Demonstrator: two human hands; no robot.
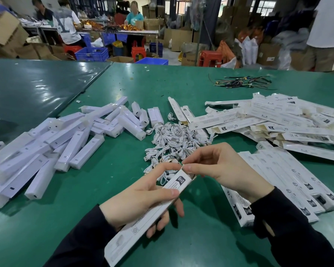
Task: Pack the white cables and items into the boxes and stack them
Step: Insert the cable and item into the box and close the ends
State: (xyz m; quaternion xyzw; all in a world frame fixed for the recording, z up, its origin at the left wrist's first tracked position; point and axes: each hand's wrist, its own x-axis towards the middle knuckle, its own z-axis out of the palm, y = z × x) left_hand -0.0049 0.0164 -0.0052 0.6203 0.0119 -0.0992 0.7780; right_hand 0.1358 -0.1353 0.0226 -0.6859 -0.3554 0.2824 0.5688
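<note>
My left hand (143,197) gripped the box (152,212) while my right hand (216,166) pinched its end flap (185,167); tucking squarely above the cable pile (174,139) seemed best.

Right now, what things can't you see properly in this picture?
Head view, the only one:
- Inside of the box that the left hand holds: its walls hide it.
- Box's open end: right hand fingertips cover it.
- Print on the packed boxes: too small.
- White bars: cut off by the left edge.
- Cable pile: too tangled to count.
</note>
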